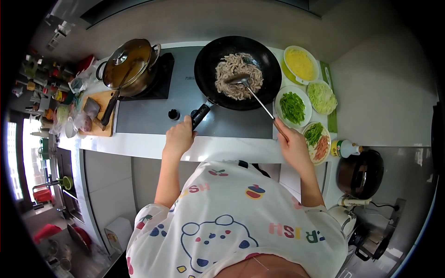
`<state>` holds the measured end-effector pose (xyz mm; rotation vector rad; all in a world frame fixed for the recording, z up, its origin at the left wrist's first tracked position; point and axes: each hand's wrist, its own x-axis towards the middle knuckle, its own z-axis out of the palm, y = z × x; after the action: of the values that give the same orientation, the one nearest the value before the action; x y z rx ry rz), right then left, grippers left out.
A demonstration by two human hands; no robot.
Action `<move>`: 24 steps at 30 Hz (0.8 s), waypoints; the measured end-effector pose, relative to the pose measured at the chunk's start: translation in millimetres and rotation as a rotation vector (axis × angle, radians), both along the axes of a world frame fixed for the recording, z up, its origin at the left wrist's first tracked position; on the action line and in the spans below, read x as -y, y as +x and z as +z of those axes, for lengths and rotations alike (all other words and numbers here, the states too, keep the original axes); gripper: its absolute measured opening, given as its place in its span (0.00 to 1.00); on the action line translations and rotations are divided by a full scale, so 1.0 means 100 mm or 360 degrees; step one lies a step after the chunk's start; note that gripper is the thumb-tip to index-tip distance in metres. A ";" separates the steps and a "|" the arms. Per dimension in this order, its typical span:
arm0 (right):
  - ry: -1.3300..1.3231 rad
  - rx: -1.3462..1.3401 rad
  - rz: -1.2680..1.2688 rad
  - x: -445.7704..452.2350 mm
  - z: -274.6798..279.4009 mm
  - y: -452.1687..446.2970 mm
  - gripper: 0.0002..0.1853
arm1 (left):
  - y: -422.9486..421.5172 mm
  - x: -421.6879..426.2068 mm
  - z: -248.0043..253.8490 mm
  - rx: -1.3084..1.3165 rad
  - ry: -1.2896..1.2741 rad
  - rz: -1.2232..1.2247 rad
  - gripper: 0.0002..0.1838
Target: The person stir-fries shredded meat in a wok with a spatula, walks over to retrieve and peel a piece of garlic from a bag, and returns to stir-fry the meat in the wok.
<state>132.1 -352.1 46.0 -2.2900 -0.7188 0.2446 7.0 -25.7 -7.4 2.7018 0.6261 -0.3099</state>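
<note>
My left hand [181, 138] is closed at the black handle of a wok [206, 88] standing on the cooktop. In my right hand [293, 144] is a spatula [260, 102] with a metal shaft and a wooden grip. Its broad head lies on the pale strips of meat [227, 74] in the wok. Close to my right hand are a plate of cut green pepper [293, 107] and a plate with green pieces and pinkish strips [321, 147].
A lidded pot [134, 60] sits on the left burner. Left of it a knife [109, 111] lies on a cutting board [99, 129]. To the right are a bowl of yellow food [301, 65], shredded cabbage [322, 98], a bottle [346, 148] and a dark rice cooker [360, 173].
</note>
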 end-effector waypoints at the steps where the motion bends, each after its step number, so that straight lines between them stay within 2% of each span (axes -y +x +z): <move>1: 0.0003 0.0006 -0.0013 -0.05 -0.08 0.03 0.23 | -0.01 -0.01 -0.03 0.0018 0.0018 -0.0021 0.20; 6: -0.0012 0.0058 -0.0039 -0.03 0.12 -0.09 0.24 | 0.01 -0.01 0.02 0.0018 0.0044 -0.0045 0.21; 9: -0.0130 0.0026 0.0010 0.03 0.10 -0.15 0.23 | 0.00 0.01 0.01 0.0055 0.0052 -0.0046 0.21; 12: -0.0025 0.0046 -0.0037 -0.09 -0.08 -0.08 0.24 | 0.01 0.00 0.01 0.0002 0.0031 -0.0051 0.21; 17: -0.0060 -0.0066 -0.0150 0.06 0.24 -0.18 0.23 | 0.01 0.00 0.02 -0.0027 0.0043 -0.0068 0.20; 20: -0.0132 -0.0015 -0.0141 0.13 0.11 -0.12 0.23 | 0.03 0.01 0.03 -0.0018 0.0031 -0.0049 0.20; 24: -0.0019 0.0039 -0.0112 0.08 -0.01 -0.04 0.23 | 0.01 0.02 0.01 -0.0025 0.0012 -0.0041 0.20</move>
<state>128.2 -360.3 45.2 -2.3282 -0.6495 0.1891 8.0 -28.2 -5.9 2.7190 0.5985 -0.3365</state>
